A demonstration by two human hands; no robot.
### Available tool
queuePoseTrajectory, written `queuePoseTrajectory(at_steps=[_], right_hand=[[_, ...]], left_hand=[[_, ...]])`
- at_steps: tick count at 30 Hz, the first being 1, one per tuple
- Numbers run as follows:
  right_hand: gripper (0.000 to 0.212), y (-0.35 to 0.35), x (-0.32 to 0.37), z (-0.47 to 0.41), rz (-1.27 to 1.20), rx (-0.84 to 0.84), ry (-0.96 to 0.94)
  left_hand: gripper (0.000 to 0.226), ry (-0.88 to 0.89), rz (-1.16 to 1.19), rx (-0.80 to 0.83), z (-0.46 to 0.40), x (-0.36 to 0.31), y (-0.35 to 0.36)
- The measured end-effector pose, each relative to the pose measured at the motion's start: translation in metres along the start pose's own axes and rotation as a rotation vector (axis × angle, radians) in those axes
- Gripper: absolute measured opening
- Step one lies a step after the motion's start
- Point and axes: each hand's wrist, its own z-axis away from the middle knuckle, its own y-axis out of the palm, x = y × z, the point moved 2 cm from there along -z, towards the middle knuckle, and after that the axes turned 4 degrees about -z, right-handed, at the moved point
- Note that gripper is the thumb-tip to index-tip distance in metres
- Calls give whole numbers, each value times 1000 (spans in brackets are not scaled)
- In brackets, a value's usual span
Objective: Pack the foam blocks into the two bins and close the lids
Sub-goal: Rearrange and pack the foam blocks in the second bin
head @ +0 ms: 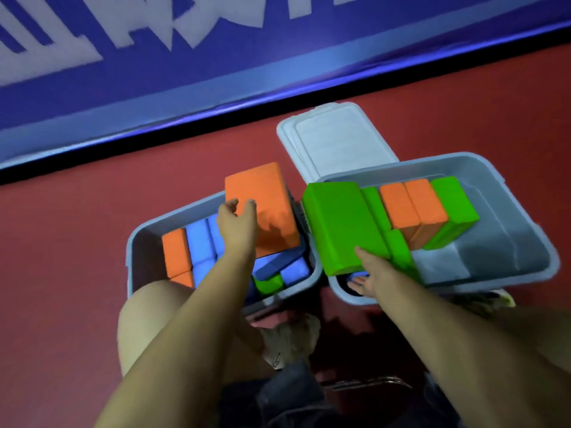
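Observation:
Two grey bins stand side by side on the red floor. The left bin (133, 242) holds orange, blue and green foam blocks. My left hand (236, 223) grips a large orange block (265, 208) over that bin's far right corner. The right bin (500, 180) holds green and orange blocks standing in a row. My right hand (367, 273) holds a large green block (340, 223) from below at the right bin's near left side, thumb on top, fingers under it.
Two white lids (333, 140) lie stacked on the floor behind the bins. A blue banner wall (154, 72) with white lettering runs across the back. My bare knee (145, 307) is beside the left bin's near edge.

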Motion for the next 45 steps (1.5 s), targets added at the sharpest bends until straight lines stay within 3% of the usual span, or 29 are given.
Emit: queuePoseTrajectory(at_steps=[3, 6, 11, 14, 16, 19, 23, 28, 31, 33, 36, 45], right_hand=[[68, 8, -9, 0, -65, 1, 32], [70, 13, -13, -3, -88, -5, 34], [60, 19, -14, -15, -145, 9, 41], [40, 19, -13, -27, -183, 3, 64], [39, 20, -13, -35, -213, -13, 85], [38, 22, -14, -41, -228, -10, 114], [48, 17, -10, -38, -229, -17, 119], [46, 1, 25, -22, -208, -78, -83], [89, -31, 54, -22, -220, -232, -399], [104, -53, 75, -4, -2, -360, -564], [90, -84, 105, 26, 327, -511, -738], [75, -175, 148, 70, 710, -703, -1126]], left_hand=[[86, -266, -150, 42, -20, 30, -14], [94, -395, -209, 78, -33, 54, -23], [71, -567, -9, 278, -33, 78, -18], [63, -609, 56, 322, -32, 82, -13], [63, -622, 92, 311, -33, 82, -12], [77, -548, 9, 225, -35, 79, -10], [75, -386, 3, 165, -21, 65, 1], [65, -112, -21, 137, -5, 28, 11], [52, -18, -40, 167, 11, 6, 24], [49, 43, -57, 222, 25, -9, 38], [52, 167, -106, 296, 48, -31, 63], [47, 348, -214, 482, 118, -82, 144]])
